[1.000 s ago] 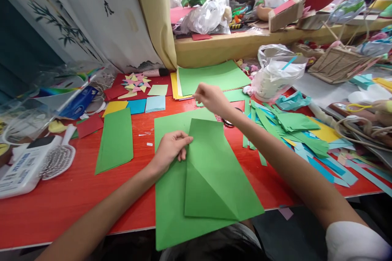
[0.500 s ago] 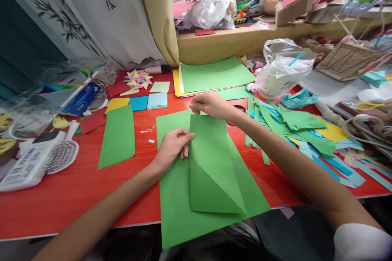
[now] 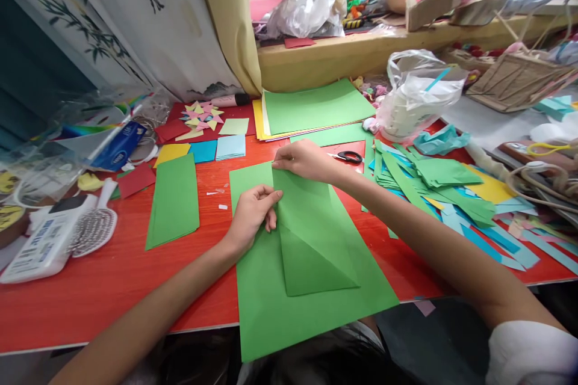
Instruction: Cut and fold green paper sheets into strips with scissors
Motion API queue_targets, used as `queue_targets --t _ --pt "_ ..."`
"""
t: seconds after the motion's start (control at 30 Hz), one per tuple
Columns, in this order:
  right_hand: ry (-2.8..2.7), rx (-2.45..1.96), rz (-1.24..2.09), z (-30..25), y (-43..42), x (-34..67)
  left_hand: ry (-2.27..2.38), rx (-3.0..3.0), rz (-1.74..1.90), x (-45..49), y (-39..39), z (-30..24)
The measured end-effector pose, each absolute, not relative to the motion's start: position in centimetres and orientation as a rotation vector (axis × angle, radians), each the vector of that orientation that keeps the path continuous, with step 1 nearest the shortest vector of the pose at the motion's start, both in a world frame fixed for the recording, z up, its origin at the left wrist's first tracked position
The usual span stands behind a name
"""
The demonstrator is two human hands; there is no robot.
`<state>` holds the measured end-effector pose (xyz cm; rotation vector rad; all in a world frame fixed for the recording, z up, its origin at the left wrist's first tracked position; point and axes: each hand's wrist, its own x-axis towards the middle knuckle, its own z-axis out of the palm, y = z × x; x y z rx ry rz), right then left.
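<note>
A folded sheet of green paper (image 3: 316,240), with a diagonal crease across its lower half, lies over a larger green sheet (image 3: 266,319). My left hand (image 3: 255,216) pinches the folded sheet's left edge between thumb and fingers. At the top left corner of the same sheet, my right hand (image 3: 300,160) is closed on the paper, its fingertips partly hidden. The large sheet hangs over the table's front edge. Just beyond my right wrist lie black-handled scissors (image 3: 350,157), their blades partly covered.
On the red table (image 3: 198,289), a green paper stack (image 3: 174,201) lies left and more sheets (image 3: 316,108) at the back. Paper strips and offcuts (image 3: 433,186) cover the right side near a bagged cup (image 3: 409,102). A hairbrush (image 3: 93,228) and white bottle (image 3: 40,246) lie far left.
My right hand has moved slightly left and down onto the folded sheet's top left corner. The sheet's lower edge has shifted up and tilted, and the scissors show more.
</note>
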<state>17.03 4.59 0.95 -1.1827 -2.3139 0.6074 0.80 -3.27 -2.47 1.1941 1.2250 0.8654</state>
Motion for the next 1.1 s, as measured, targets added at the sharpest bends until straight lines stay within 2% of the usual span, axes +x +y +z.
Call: queue_targets --t 0.23,1.1 --pt "-2.172 -1.321 0.500 2.1 4.4 17.5 1.211 1.214 0.852 0.9 -3.3 -2.4" --pt "-2.010 -1.413 0.191 2.9 6.6 21.0 1.209 1.293 0.667 0.8 -3.7 -1.7"
